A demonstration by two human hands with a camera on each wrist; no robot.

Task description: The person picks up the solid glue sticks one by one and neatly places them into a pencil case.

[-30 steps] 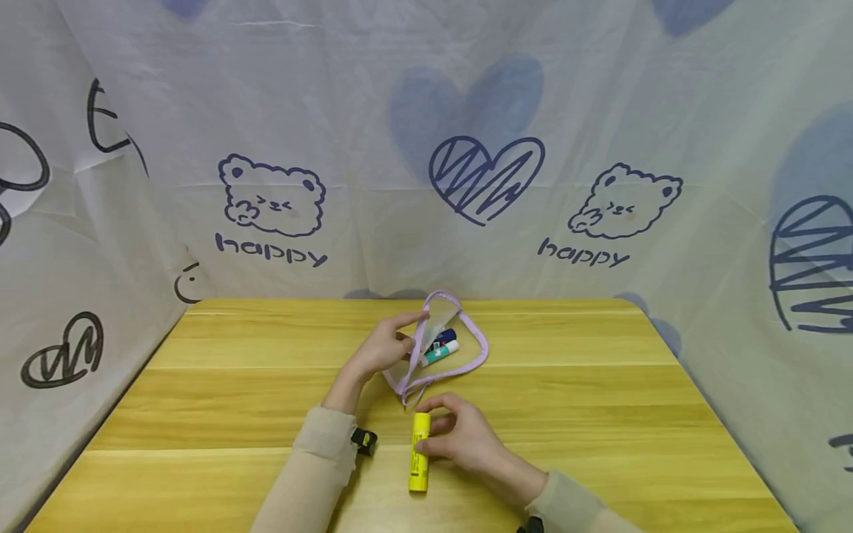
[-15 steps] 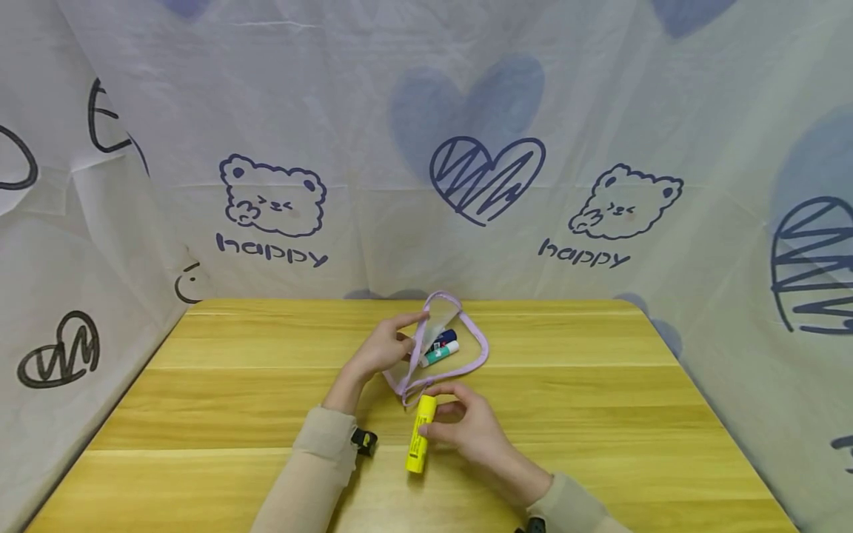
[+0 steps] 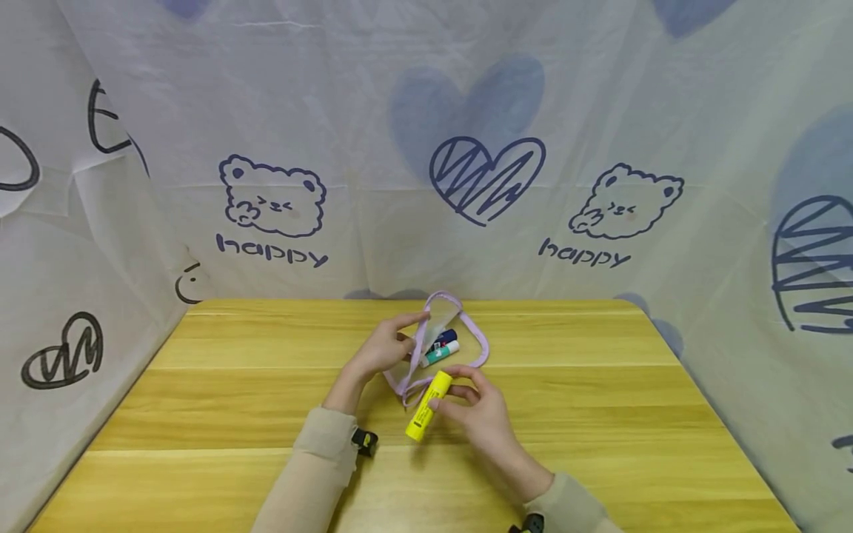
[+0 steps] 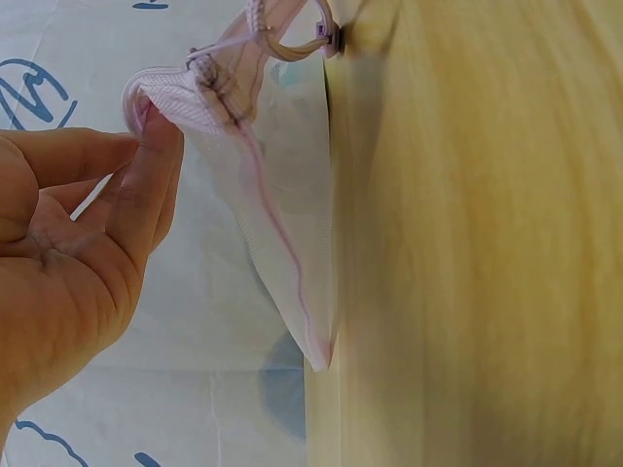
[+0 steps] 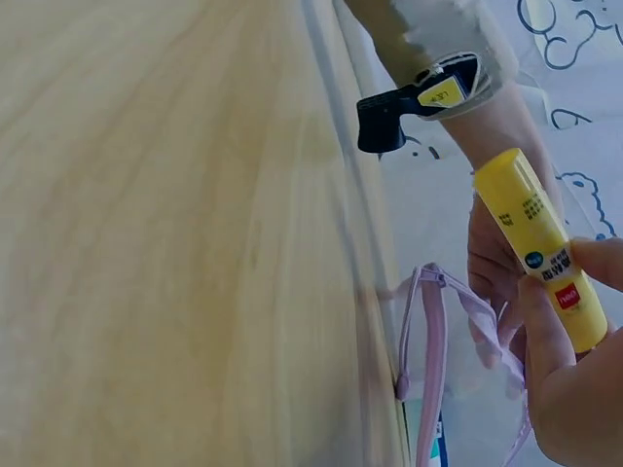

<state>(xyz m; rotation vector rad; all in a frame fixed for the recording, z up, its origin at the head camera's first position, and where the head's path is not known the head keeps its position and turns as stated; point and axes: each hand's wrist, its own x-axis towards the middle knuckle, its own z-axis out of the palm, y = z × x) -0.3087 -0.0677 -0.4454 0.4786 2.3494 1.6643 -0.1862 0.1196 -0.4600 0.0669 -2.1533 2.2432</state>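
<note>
A mesh zip pouch (image 3: pixel 477 337) with lilac edging gapes towards the right on the table. My left hand (image 3: pixel 383 348) pinches its raised edge, and the left wrist view shows thumb and fingers meeting on the lilac trim (image 4: pixel 185 97). Inside the pouch lie a dark blue tube (image 3: pixel 445 338) and a green tube with a white cap (image 3: pixel 440 354). My right hand (image 3: pixel 489 418) holds a yellow glue stick (image 3: pixel 426 411) between thumb and fingers, tilted, its upper end overlapping the pouch's near edge in the head view. Its printed label (image 5: pixel 557 263) faces the right wrist camera.
The wooden table (image 3: pixel 600 414) reaches back to a white cloth (image 3: pixel 373 133) printed with hearts and bears. More cloth hangs at both sides. A black camera mount (image 3: pixel 365 442) sits on the left wrist, another (image 3: pixel 529 524) on the right.
My right hand has lifted the yellow glue stick and carried it forward to the pouch's near edge, tilting its top to the right. My left hand and the pouch have stayed in place.
</note>
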